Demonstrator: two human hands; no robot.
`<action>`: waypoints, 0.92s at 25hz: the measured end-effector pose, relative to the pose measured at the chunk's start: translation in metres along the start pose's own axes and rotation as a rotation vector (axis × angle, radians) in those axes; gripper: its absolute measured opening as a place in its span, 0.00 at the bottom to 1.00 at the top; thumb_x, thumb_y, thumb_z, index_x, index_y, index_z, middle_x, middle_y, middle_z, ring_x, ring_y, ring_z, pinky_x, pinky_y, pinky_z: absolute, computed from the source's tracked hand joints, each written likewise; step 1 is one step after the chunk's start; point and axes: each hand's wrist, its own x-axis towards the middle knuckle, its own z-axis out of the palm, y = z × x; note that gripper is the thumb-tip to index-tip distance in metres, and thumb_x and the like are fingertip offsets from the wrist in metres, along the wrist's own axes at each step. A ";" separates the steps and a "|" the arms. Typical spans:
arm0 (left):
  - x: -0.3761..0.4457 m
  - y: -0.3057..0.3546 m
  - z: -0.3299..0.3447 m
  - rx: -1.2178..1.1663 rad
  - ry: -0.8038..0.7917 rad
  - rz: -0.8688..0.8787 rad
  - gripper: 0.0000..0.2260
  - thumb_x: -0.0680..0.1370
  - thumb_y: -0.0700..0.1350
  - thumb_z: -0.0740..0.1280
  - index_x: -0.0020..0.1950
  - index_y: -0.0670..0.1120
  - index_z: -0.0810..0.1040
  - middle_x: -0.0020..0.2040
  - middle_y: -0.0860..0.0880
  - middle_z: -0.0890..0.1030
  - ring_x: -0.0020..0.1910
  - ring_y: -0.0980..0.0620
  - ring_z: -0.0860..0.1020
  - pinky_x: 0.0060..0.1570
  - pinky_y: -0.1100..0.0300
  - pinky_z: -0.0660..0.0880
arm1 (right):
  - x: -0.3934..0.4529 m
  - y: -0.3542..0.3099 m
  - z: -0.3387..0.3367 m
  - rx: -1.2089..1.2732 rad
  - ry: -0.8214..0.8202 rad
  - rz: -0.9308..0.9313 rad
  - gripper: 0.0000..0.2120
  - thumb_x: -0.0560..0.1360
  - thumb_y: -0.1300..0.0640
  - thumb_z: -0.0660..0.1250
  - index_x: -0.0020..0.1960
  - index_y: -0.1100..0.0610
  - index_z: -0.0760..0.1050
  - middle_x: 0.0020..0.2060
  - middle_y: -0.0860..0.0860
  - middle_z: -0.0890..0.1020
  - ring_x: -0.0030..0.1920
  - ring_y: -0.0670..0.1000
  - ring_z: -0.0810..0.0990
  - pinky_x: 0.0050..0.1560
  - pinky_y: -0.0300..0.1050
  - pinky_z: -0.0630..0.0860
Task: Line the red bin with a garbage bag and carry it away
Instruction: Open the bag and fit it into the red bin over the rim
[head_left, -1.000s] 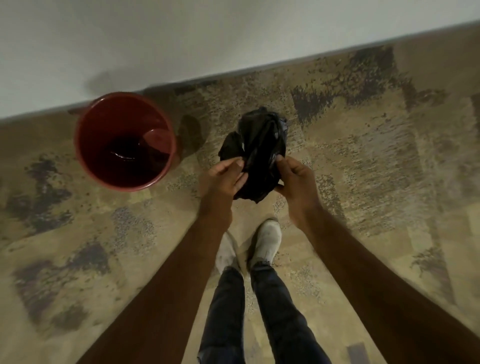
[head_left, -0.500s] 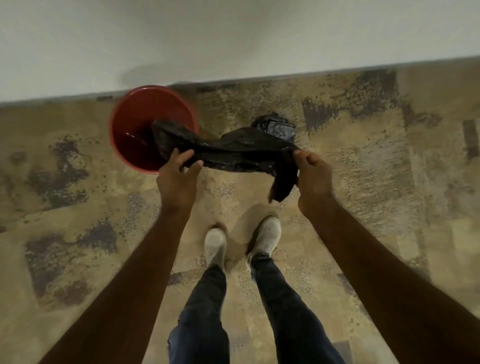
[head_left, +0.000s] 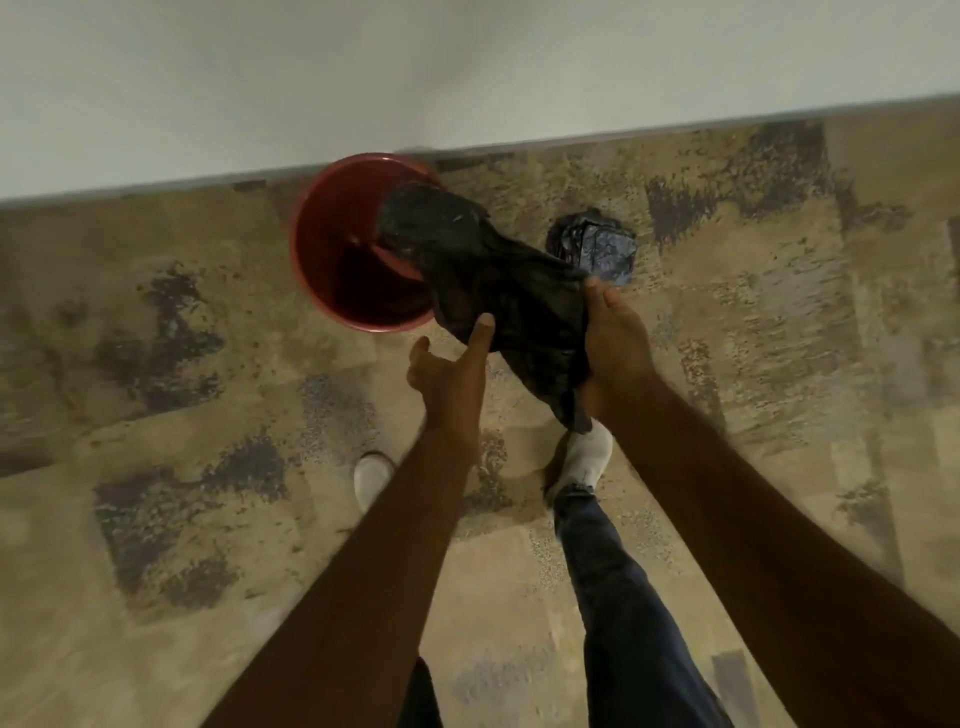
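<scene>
The red bin (head_left: 322, 260) stands upright on the carpet against the wall, its mouth facing me. A black garbage bag (head_left: 498, 275) hangs stretched from my hands, its far end lying over the bin's right rim. My right hand (head_left: 613, 343) grips the bag's near end from the right side. My left hand (head_left: 452, 369) is just below the bag with fingers spread, one finger touching the plastic, not gripping it.
A dark roll or bundle of bags (head_left: 597, 247) lies on the carpet right of the bin. The white wall (head_left: 467, 67) runs along the back. My feet in white shoes (head_left: 587, 457) stand below my hands on patterned carpet.
The bag went from a bunch held by both hands to stretched out, and now reaches over the bin's rim. My left hand has let go and opened. The view shifted left, towards the bin.
</scene>
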 end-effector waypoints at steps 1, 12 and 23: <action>0.002 -0.002 -0.017 -0.064 -0.075 -0.118 0.41 0.71 0.65 0.74 0.78 0.52 0.63 0.72 0.49 0.69 0.65 0.47 0.74 0.63 0.43 0.75 | -0.008 0.009 0.016 0.086 -0.021 0.042 0.19 0.87 0.49 0.57 0.65 0.59 0.80 0.61 0.60 0.85 0.62 0.63 0.84 0.64 0.62 0.80; 0.042 0.039 -0.168 -0.187 -0.577 -0.283 0.38 0.69 0.75 0.66 0.64 0.46 0.81 0.55 0.46 0.88 0.53 0.45 0.87 0.52 0.47 0.83 | -0.076 0.087 0.137 0.029 -0.075 0.138 0.33 0.82 0.34 0.56 0.71 0.58 0.78 0.63 0.63 0.84 0.63 0.66 0.83 0.69 0.68 0.74; 0.072 0.066 -0.175 -0.549 -0.212 -0.182 0.17 0.83 0.41 0.64 0.72 0.40 0.73 0.65 0.39 0.81 0.60 0.41 0.81 0.53 0.49 0.81 | -0.107 0.108 0.110 -0.226 0.105 -0.209 0.05 0.79 0.56 0.73 0.54 0.55 0.82 0.46 0.49 0.88 0.50 0.54 0.88 0.42 0.44 0.84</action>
